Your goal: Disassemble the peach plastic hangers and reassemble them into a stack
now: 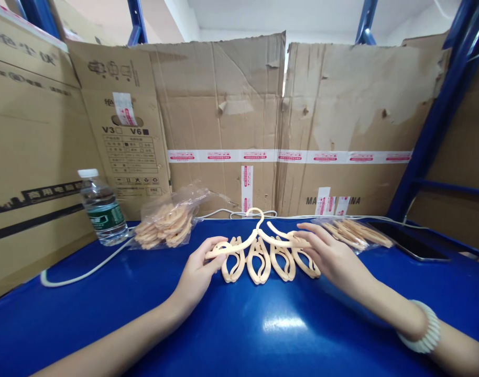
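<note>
A beige plastic clothes hanger point(245, 242) with a curved hook lies spread across the middle of the blue table. My left hand point(202, 267) pinches its left end between thumb and fingers. My right hand point(329, 254) is at the right end, fingers reaching over that arm; the thumb is hidden. A short curved strip point(278, 230) rises above the right arm. Just below the hanger, several beige loop-shaped pieces point(259, 264) stand in a row, each with a curved strip inside. The rightmost loop is partly covered by my right hand.
Clear bags of beige pieces lie at left point(164, 225) and right point(351, 233). A water bottle point(104, 209) stands left, a dark phone point(410, 242) lies right. A white cable point(86, 273) crosses the blue table point(239, 335). Cardboard point(224, 125) walls the back.
</note>
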### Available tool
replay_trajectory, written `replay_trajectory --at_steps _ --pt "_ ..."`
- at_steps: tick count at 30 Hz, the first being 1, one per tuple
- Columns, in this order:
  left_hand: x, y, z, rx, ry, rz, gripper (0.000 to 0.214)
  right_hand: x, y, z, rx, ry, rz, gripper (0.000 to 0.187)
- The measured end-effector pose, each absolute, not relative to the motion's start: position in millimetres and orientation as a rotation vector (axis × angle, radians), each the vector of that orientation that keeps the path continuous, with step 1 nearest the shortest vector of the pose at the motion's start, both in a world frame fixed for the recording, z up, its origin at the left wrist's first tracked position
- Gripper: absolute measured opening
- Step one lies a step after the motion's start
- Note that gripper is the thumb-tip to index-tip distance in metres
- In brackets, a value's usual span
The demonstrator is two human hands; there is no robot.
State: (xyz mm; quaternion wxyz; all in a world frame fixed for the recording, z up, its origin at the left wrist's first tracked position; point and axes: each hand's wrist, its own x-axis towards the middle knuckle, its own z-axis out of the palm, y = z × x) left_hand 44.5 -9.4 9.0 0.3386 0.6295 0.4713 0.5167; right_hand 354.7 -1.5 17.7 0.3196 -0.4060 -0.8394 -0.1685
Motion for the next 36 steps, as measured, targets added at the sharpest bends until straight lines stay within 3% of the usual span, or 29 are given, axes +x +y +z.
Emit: replay_trajectory --at_steps 6,10,16,22,29,36 --pt "49 -13 14 1.604 1.18 1.378 0.038 356 6 22 -1.036 -1.914 0.457 0.036" --pt "51 -15 14 1.54 1.11 1.386 0.037 362 10 28 -1.018 -1.79 0.781 0.037" --pt "54 -19 14 1.532 1.077 1.278 0.03 357 9 24 -0.986 -1.612 1.009 0.04" --pt "64 -25 13 1.511 0.979 1.256 0.039 329 -10 18 -0.817 -1.482 1.247 0.044" --pt "70 -32 11 1.569 0.957 1.28 0.046 316 -31 25 -0.71 -1.98 1.228 0.019" --pt "68 -38 12 1.557 0.977 1.266 0.038 315 -42 24 -0.676 -2.114 1.256 0.031"
